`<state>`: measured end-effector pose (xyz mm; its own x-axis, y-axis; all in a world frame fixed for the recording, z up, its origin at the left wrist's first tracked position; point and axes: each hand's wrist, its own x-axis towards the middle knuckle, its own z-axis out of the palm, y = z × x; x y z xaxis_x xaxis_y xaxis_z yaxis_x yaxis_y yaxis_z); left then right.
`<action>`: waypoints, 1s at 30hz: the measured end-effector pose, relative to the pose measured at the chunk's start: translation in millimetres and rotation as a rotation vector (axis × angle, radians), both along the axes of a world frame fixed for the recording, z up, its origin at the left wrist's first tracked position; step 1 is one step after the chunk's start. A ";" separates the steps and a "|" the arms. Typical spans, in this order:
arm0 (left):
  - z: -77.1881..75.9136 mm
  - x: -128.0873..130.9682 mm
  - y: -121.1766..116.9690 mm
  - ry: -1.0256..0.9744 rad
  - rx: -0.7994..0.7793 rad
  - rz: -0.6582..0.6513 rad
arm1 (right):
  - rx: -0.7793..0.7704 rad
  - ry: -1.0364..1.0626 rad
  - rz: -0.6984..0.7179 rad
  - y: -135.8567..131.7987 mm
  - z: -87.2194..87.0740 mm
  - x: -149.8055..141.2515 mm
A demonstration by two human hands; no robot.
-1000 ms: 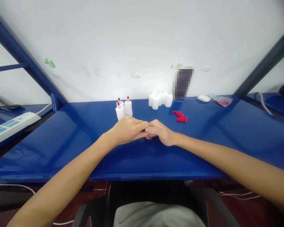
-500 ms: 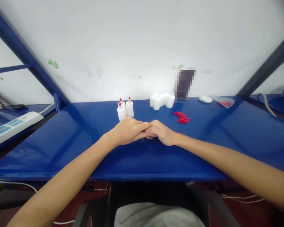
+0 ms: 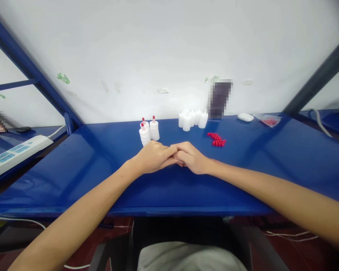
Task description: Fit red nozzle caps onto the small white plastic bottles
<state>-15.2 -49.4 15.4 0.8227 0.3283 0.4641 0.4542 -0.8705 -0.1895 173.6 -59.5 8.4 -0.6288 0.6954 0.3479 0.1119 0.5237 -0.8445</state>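
Observation:
My left hand [image 3: 154, 157] and my right hand [image 3: 192, 159] meet over the middle of the desk, fingers curled together and touching. Both are closed, and whatever lies between them is hidden by the fingers. Just beyond my left hand stand three white squeeze bottles [image 3: 154, 131] with red-tipped nozzles, upright and close together. A cluster of white bottles [image 3: 187, 123] without visible red tips stands farther back, past my right hand. To their right, small red caps [image 3: 218, 140] lie in a loose pile.
The blue desk [image 3: 81, 162] runs up to a white wall. At the back right are a white computer mouse [image 3: 245, 117] and a clear bag [image 3: 269, 120] with red pieces inside. A dark pixelated object [image 3: 220, 98] leans on the wall. A white power strip [image 3: 19, 154] lies at left.
The hands stay together in nearly the same place. A sliver of something pale under my right fingers, visible before, is now covered. The bottles and red caps have not moved.

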 end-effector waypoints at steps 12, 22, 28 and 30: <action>49.9 -29.4 -0.9 -0.277 -0.404 0.170 | -0.032 0.069 -0.060 8.5 -12.0 6.7; 43.9 -47.9 15.5 -0.054 -0.382 0.378 | 0.487 -0.481 -0.016 -0.5 2.4 6.0; 35.7 -41.4 18.9 -0.079 -0.387 0.439 | 0.487 -0.487 0.075 -2.0 11.6 9.9; 34.8 -41.7 20.1 -0.103 -0.397 0.431 | 0.500 -0.409 0.107 -1.1 11.2 9.8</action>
<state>-56.8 -29.4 50.1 0.5339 0.7875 0.3077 0.7813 -0.5987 0.1765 183.4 -60.6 19.6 -0.8357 0.4380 0.3313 0.2980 0.8684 -0.3963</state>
